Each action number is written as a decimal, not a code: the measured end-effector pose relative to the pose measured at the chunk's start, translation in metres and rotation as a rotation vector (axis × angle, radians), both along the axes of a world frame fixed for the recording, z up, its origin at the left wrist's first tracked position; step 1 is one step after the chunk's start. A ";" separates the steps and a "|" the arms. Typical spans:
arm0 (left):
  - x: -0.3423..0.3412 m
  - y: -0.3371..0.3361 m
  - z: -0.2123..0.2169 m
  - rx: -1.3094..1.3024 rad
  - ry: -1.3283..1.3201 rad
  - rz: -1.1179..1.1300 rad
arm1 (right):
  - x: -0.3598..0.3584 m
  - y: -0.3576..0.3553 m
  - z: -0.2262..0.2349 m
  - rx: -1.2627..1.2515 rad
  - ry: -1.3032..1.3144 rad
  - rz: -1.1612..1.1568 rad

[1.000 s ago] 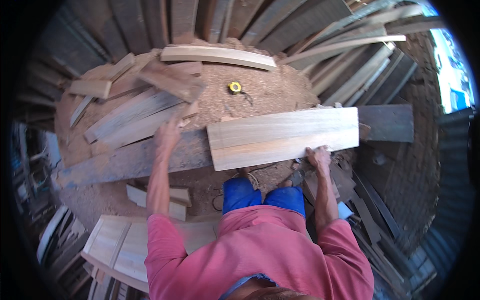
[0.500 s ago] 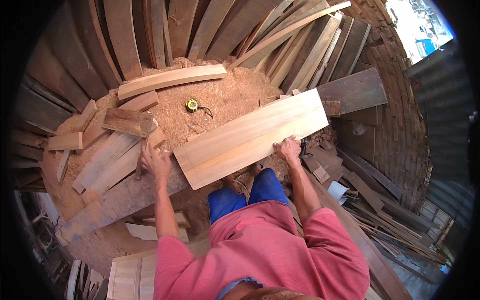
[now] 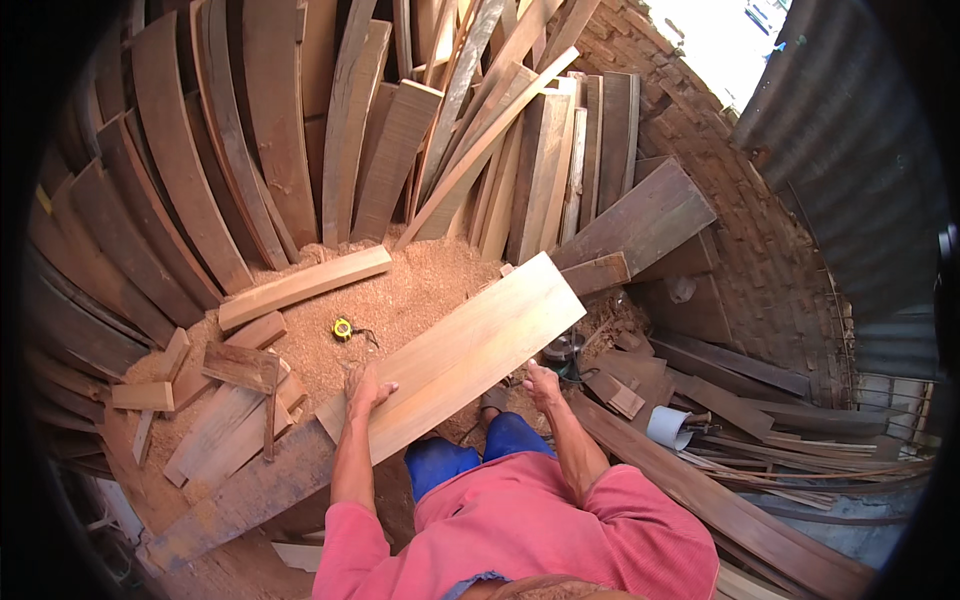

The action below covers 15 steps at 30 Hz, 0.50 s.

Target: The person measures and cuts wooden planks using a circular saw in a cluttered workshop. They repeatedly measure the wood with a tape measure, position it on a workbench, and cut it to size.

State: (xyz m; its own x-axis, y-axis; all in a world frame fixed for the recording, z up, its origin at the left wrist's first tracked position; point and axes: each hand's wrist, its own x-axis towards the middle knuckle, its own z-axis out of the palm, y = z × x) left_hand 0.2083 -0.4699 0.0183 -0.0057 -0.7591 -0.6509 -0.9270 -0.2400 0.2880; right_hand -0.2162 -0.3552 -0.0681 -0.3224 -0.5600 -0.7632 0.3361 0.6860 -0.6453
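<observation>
Change: wide pale wooden plank (image 3: 462, 352) now tilts further, far end raised rightward.
Left hand (image 3: 366, 392): fingers curled over plank's near edge.
Right hand (image 3: 542, 384): grasping plank's lower edge.

Pink short-sleeved shirt, blue trousers, bare forearms

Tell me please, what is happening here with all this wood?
A person in a pink shirt holds a wide pale plank with both hands: the left hand grips its near end, the right hand holds its long edge. The plank is raised at a slant above the sawdust-covered ground. A small yellow tape measure lies on the sawdust. Many dark boards lean against the wall behind.
</observation>
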 end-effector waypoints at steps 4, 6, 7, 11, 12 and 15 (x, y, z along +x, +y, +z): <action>-0.002 -0.006 0.005 0.081 -0.057 0.030 | 0.025 -0.040 0.008 0.037 -0.404 -0.213; -0.011 -0.008 0.000 0.040 -0.076 -0.016 | 0.031 -0.054 0.002 0.044 -0.338 -0.328; -0.013 -0.007 -0.006 -0.010 -0.080 -0.055 | 0.030 -0.060 -0.003 0.044 -0.348 -0.374; -0.011 -0.007 -0.008 -0.079 -0.051 -0.118 | 0.042 -0.047 0.003 -0.072 -0.353 -0.416; -0.011 0.002 -0.007 -0.067 -0.030 -0.128 | 0.043 -0.033 0.005 -0.111 -0.332 -0.489; 0.003 0.006 -0.002 0.076 0.065 -0.139 | 0.050 -0.008 0.000 -0.202 -0.431 -0.570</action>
